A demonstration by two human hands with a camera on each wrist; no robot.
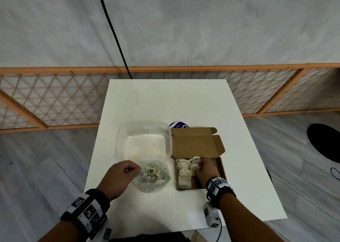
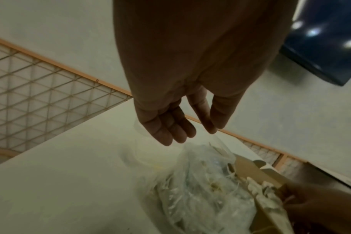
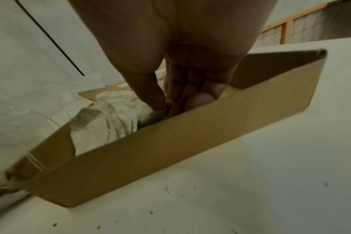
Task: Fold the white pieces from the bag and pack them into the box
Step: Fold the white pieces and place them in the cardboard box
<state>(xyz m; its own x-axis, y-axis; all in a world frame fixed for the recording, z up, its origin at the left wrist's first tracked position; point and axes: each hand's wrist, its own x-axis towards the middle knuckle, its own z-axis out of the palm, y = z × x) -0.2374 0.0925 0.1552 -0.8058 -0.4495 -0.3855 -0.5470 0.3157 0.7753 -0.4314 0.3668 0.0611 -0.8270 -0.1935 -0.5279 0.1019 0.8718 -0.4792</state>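
An open brown cardboard box (image 1: 223,170) lies on the white table (image 1: 165,103), its lid folded back. Several folded white pieces (image 1: 184,171) fill its left side. My right hand (image 1: 202,165) is down inside the box; in the right wrist view its thumb and fingers (image 3: 156,98) pinch a white piece (image 3: 110,120) behind the box wall (image 3: 170,150). A clear plastic bag (image 1: 152,177) holding more white pieces lies left of the box. My left hand (image 1: 128,170) hovers at the bag's left edge, fingers (image 2: 170,131) relaxed and holding nothing above the bag (image 2: 200,190).
A clear plastic container (image 1: 119,140) stands behind the bag, touching the box lid. A purple-and-white item (image 1: 179,125) peeks out behind the lid. A black cable (image 1: 114,31) hangs at the table's far edge. Dark crumbs dot the table in front of the box.
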